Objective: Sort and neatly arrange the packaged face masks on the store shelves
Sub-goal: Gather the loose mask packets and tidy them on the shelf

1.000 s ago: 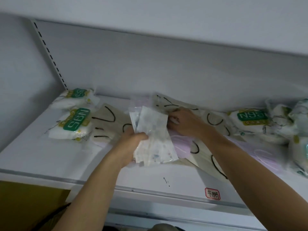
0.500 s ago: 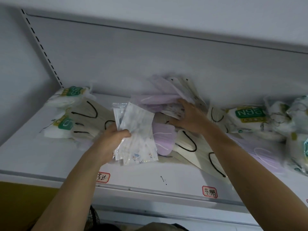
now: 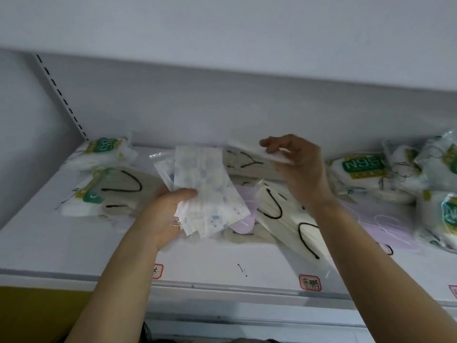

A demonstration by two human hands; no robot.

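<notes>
My left hand [image 3: 163, 216] grips a stack of white patterned mask packets [image 3: 207, 191], held upright above the white shelf [image 3: 74, 246]. My right hand [image 3: 296, 164] is raised to the right of the stack and pinches one pale mask packet [image 3: 249, 151] by its edge. Under both hands lies a loose heap of beige masks with black ear loops [image 3: 279, 216] and lilac masks [image 3: 242, 225].
White N95 packs with green labels lie at the left [image 3: 103, 149] and at the right [image 3: 358, 169], with more bags at the far right edge [image 3: 442, 214]. Red-framed labels [image 3: 310, 282] are stuck along the shelf's front lip. The shelf above hangs low overhead.
My right hand has lifted out of the heap with one pale packet pinched in it. My left hand has raised the stack slightly and shifted it toward the middle.
</notes>
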